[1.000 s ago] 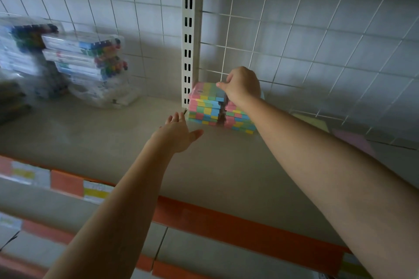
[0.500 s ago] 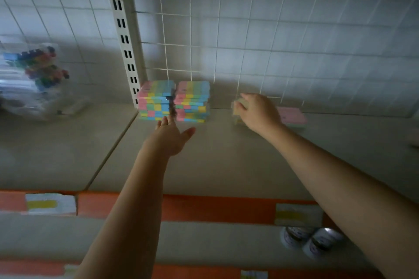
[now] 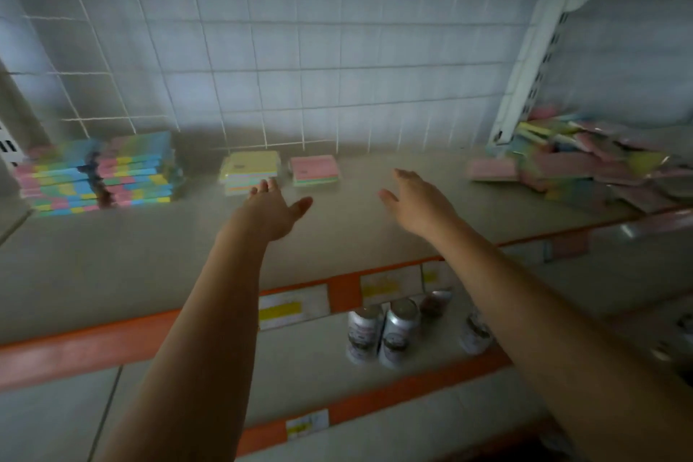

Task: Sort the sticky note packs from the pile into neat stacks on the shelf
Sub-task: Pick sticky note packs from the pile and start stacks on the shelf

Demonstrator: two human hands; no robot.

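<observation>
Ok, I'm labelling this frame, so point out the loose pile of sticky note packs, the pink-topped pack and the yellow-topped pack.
Loose pile of sticky note packs (image 3: 585, 161): head view, on its jumbled middle.
Pink-topped pack (image 3: 314, 167): head view, on its top face.
Yellow-topped pack (image 3: 252, 164): head view, on its top face.

Dim, murky frame — motion-blurred throughout, edges bowed by the wide lens.

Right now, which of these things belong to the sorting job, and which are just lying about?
Job: the loose pile of packs, the two multicoloured stacks, the yellow stack, the pink stack, the shelf, both empty hands: left, right.

Lying about: cans below, price labels.
</observation>
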